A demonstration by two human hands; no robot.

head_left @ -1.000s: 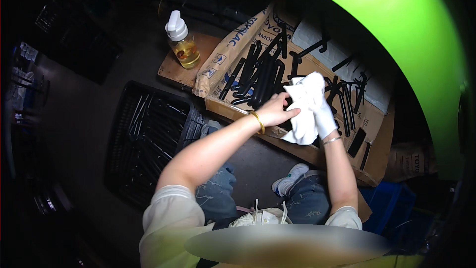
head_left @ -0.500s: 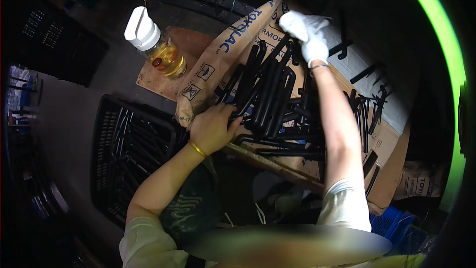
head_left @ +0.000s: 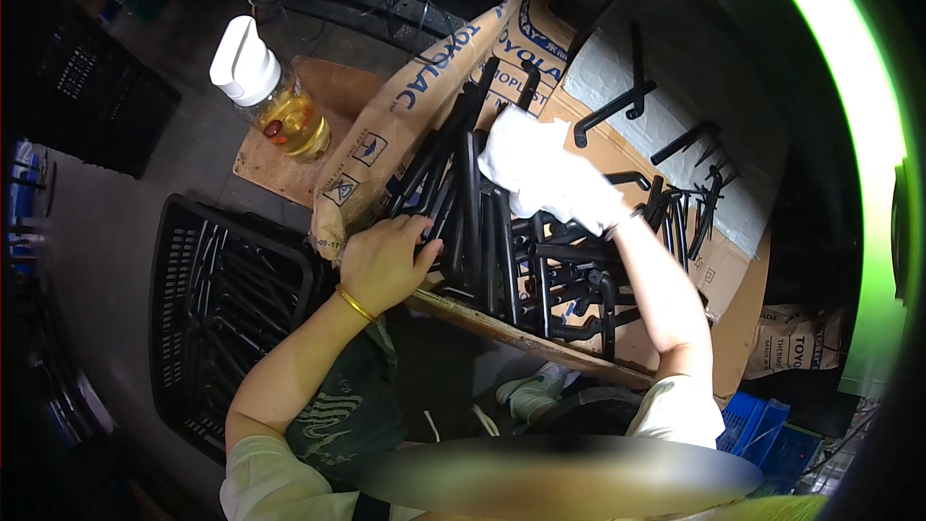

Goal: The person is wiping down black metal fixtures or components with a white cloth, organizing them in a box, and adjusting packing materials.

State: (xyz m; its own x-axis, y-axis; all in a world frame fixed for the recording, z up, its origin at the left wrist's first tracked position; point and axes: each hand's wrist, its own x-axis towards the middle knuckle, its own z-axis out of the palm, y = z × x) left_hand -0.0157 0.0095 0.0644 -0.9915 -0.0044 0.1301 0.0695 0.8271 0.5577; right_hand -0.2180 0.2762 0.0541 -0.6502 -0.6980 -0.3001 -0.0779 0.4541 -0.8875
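Note:
Black bent tubes (head_left: pixel 470 203) lie heaped on a brown printed paper sack (head_left: pixel 386 121). At the near left edge of the heap, my bare left hand (head_left: pixel 391 259) rests against the tube ends, its thumb apart from the fingers; the fingertips are partly hidden among the tubes. My right hand (head_left: pixel 579 198) wears a white glove and is closed around what looks like a bunched white cloth (head_left: pixel 521 156). It presses down over the middle of the heap, covering some tubes. Whether a tube is gripped under the cloth is hidden.
A black crate (head_left: pixel 178 328) of similar tubes stands at the left. Behind it, a white-lidded bottle (head_left: pixel 289 121) of yellow liquid sits on a wooden board (head_left: pixel 256 166). Loose tubes (head_left: pixel 617 114) lie on a pale sheet (head_left: pixel 598 68) at the right; a blue crate (head_left: pixel 752 420) is lower right.
My right hand has come nearer and down from the far end of the sack onto the heap, with the white cloth. Several tubes have shifted. My left hand stays at the near left edge.

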